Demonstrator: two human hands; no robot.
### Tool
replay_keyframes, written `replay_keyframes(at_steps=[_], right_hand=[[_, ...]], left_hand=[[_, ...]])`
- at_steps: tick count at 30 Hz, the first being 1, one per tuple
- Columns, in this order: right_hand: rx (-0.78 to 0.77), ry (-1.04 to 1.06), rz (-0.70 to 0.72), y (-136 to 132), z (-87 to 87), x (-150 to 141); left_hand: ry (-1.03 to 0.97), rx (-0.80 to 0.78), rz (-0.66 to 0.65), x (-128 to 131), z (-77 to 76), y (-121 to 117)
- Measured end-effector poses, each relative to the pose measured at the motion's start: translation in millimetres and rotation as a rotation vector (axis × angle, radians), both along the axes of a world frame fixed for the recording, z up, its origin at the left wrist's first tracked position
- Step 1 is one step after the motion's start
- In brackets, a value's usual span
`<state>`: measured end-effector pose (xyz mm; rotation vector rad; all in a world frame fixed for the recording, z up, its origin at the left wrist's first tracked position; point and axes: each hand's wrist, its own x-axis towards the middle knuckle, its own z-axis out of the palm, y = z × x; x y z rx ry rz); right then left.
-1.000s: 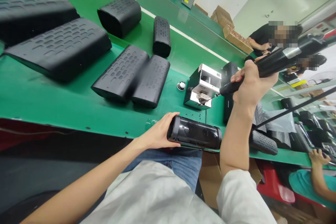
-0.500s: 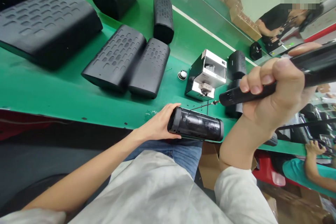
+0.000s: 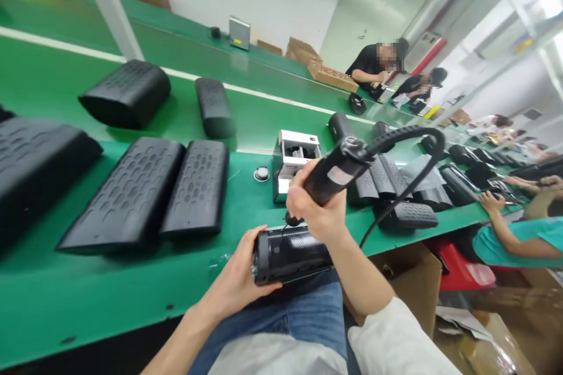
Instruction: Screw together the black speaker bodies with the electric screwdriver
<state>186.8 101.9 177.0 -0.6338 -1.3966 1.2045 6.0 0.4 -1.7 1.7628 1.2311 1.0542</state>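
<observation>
My left hand (image 3: 237,272) is closed around the end of a black speaker housing (image 3: 285,255), which lies at the table's front edge above my lap. Perforated mesh shows through the housing's glossy face. In my right hand (image 3: 323,214) is a black corded electric screwdriver (image 3: 336,171), tilted with its nose down over the housing's upper side. My fingers and the tool hide the bit's tip, so whether it touches cannot be told. Just behind stands a black and white screw feeder (image 3: 281,181). Left of the feeder sits a small round metal part (image 3: 261,173).
Black dimpled shells (image 3: 196,187) stand on the green table (image 3: 127,290) to the left, with more (image 3: 411,215) to the right. The screwdriver's cable (image 3: 411,187) loops down on the right. A co-worker's teal sleeve (image 3: 516,240) is at far right; others work behind.
The view has tilted up and shows more of the room. My right hand has brought the screwdriver from the right, in over the housing. My left hand keeps its hold.
</observation>
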Motion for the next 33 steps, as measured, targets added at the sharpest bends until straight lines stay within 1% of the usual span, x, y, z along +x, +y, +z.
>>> replay_keyframes(at_steps=[4,7,11,13,15,17,18,20,21,22,24,26,29,31,33], right_hand=[[-0.054,-0.005,0.008,2,1.9,1],[-0.067,-0.028,0.001,3,4.0,0],[-0.058,-0.040,-0.006,11,-0.4,-2],[-0.059,-0.022,0.027,15,-0.3,-3],[-0.071,-0.013,0.068,14,7.1,-2],[-0.047,-0.003,0.096,9,23.5,3],[-0.009,0.009,0.093,8,34.1,8],[0.118,0.084,0.016,12,55.5,22],[0.193,0.127,-0.059,17,64.3,29],[0.264,0.158,-0.138,26,70.6,36],[0.368,0.167,-0.260,47,75.3,44],[0.405,0.120,-0.319,69,71.1,47],[0.365,0.001,-0.400,95,58.4,42],[0.315,-0.075,-0.451,106,51.1,38],[0.282,-0.105,-0.461,113,46.1,34]], left_hand=[[0.037,-0.008,0.005,-1,0.8,1],[0.052,-0.009,0.024,0,-2.0,2],[0.056,-0.014,0.045,-2,-8.4,7],[0.064,-0.018,0.040,-2,-7.0,8],[0.076,-0.018,0.036,-1,-1.9,8],[0.085,-0.019,0.025,0,3.9,5],[0.089,-0.022,0.015,1,6.1,4],[0.090,-0.030,-0.003,2,8.7,2],[0.087,-0.033,-0.012,2,9.3,1],[0.083,-0.035,-0.019,2,9.7,0],[0.077,-0.041,-0.034,2,10.6,-1],[0.075,-0.047,-0.048,2,12.0,-2],[0.074,-0.050,-0.062,2,13.6,-2],[0.068,-0.051,-0.064,2,13.8,-2],[0.063,-0.053,-0.062,2,13.8,-2]])
